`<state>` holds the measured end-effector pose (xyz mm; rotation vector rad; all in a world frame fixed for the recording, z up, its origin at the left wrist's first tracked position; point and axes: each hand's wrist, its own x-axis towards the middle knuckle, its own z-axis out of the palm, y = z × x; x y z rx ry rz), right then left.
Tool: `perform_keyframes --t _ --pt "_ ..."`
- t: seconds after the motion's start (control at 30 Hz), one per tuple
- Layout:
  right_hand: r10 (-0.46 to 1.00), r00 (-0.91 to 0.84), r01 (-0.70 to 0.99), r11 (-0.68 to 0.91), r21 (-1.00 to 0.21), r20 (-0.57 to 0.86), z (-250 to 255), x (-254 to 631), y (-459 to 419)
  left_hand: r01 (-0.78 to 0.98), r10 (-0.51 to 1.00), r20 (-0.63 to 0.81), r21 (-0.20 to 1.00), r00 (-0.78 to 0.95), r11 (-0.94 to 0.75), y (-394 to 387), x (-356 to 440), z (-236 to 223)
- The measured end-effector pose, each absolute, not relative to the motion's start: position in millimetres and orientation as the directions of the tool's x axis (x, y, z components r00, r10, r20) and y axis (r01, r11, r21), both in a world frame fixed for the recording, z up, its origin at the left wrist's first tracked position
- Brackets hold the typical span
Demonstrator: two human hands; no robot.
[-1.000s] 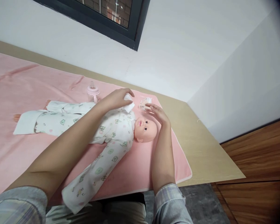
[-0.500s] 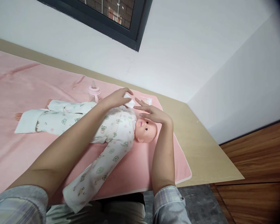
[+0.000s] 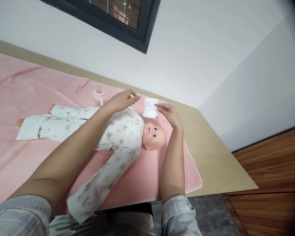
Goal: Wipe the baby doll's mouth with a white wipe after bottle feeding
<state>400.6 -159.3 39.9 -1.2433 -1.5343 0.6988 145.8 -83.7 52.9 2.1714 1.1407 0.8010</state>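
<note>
A baby doll point(image 3: 153, 137) in a white printed sleepsuit point(image 3: 113, 134) lies on a pink blanket point(image 3: 19, 88), head to the right. Just above the doll's head, my right hand point(image 3: 170, 115) pinches a small white square pad point(image 3: 149, 107) by its right edge and holds it up. My left hand point(image 3: 121, 100) hovers over the doll's far shoulder with its fingertips drawn together and nothing in them, a little left of the pad.
A pink baby bottle point(image 3: 99, 96) stands on the blanket behind the doll. The blanket lies on a light wooden table point(image 3: 211, 157) against a white wall, with a dark-framed window above. Wooden floor shows at the right.
The white pad has passed from my left hand to my right hand. My right hand has lifted it clear to the right, above the doll's head.
</note>
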Motion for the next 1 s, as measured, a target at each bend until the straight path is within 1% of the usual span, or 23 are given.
perform_keyframes --t 0.1,0.2,0.3,0.37,0.43,0.53,0.6,0.7,1.0 --pt "0.912 0.261 0.292 0.239 -0.926 0.318 16 420 -146 0.488 0.844 0.269 0.717 0.465 -0.497 -80 140 55" --pt "0.882 0.376 0.202 0.221 -0.954 0.284 -8 430 -133 0.473 0.846 0.278 0.73 0.455 -0.494 -82 135 59" --pt "0.896 0.354 0.088 0.253 -0.963 0.268 -27 430 -121 0.474 0.85 0.278 0.732 0.448 -0.489 -84 132 63" --pt "0.919 0.301 -0.026 0.276 -0.961 0.255 -38 427 -114 0.469 0.848 0.284 0.733 0.448 -0.493 -84 131 63" --pt "0.944 0.246 -0.151 0.263 -0.953 0.222 -46 423 -109 0.461 0.847 0.289 0.737 0.446 -0.494 -83 131 62" --pt "0.977 0.195 -0.303 0.147 -0.942 0.09 -58 421 -105 0.45 0.847 0.293 0.745 0.443 -0.493 -82 130 62" --pt "0.982 0.191 -0.369 0.065 -0.927 -0.008 -64 422 -105 0.451 0.85 0.291 0.747 0.438 -0.488 -82 129 63" --pt "0.974 0.217 -0.406 0.034 -0.913 -0.06 -69 428 -107 0.471 0.869 0.282 0.75 0.407 -0.464 -84 126 67" --pt "0.931 0.362 -0.313 0.158 -0.937 0.035 -76 441 -106 0.497 0.904 0.318 0.758 0.284 -0.423 -79 98 75"
